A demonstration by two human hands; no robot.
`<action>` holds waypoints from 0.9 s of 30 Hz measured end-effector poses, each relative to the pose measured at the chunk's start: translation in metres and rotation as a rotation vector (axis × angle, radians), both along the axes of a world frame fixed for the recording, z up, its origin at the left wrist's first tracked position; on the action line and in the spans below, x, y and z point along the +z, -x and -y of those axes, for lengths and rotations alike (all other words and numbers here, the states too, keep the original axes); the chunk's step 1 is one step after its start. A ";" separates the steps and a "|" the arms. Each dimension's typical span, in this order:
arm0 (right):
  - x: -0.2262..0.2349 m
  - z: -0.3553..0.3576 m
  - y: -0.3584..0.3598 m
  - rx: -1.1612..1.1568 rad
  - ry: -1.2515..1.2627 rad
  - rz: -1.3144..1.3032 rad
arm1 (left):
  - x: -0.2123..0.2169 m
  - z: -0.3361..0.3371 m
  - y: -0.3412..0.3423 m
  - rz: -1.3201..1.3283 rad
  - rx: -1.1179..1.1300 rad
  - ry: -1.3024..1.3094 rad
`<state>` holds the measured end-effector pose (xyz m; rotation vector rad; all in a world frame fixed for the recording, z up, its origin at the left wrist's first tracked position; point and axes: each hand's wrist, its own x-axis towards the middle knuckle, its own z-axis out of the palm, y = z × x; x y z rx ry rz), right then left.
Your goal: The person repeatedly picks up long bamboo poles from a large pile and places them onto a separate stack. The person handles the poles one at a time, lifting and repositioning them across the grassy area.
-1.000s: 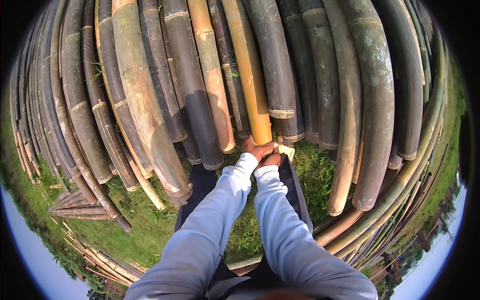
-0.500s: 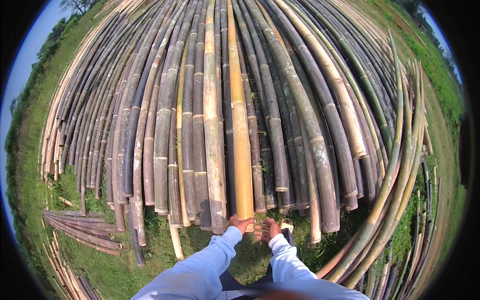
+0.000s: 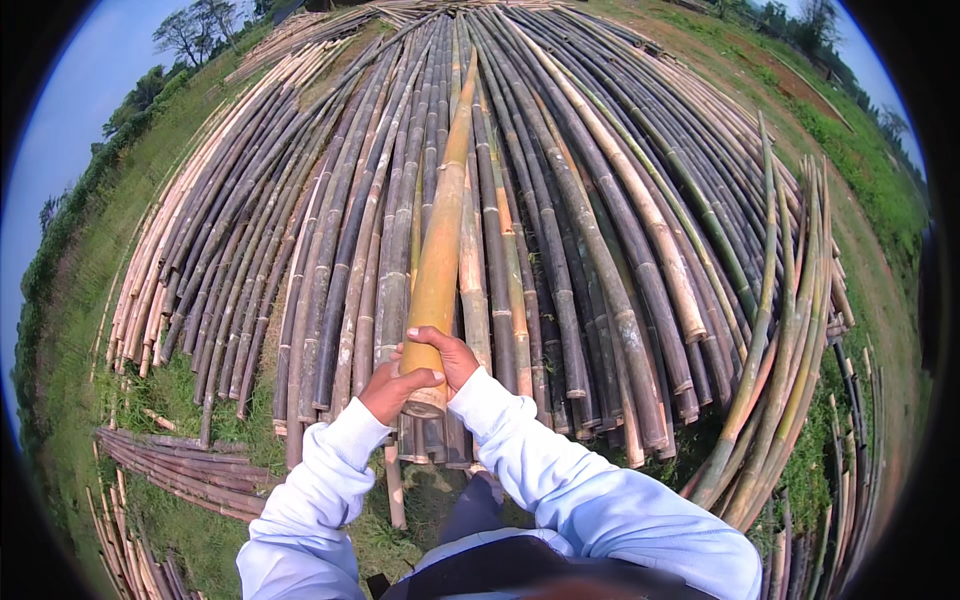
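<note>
A long yellow bamboo pole rises toward me above the other poles, its cut end between my two hands. My left hand wraps the end from the left and below, thumb on top. Gripping from the right, my right hand has its fingers over the top, slightly farther up the pole. Beneath and around it lies a wide spread of grey-brown bamboo poles, their cut ends facing me. The yellow pole's far end tapers away over the stack.
Several long greenish poles curve past on the right. A small bundle of brown poles lies on the grass at the left. More thin poles lie at the far right. Trees stand in the distance.
The yellow pole's near end has come up off the stack and swung left. My right hand, earlier open beside the end, now grips it along with my left.
</note>
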<state>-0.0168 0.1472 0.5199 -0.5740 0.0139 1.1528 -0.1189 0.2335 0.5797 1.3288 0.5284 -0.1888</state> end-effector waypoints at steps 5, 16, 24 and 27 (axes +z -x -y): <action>0.097 -0.023 -0.009 0.026 -0.499 -0.077 | 0.126 -0.024 -0.003 0.075 -0.080 -0.151; -0.068 0.170 -0.076 0.112 0.081 -0.028 | -0.105 0.145 -0.081 0.120 -0.100 -0.026; -0.112 0.133 -0.047 0.211 0.104 -0.004 | -0.133 0.097 -0.044 -0.186 -0.320 -0.331; -0.146 0.108 -0.021 0.235 0.134 -0.064 | -0.163 0.038 -0.024 -0.375 -0.241 -0.375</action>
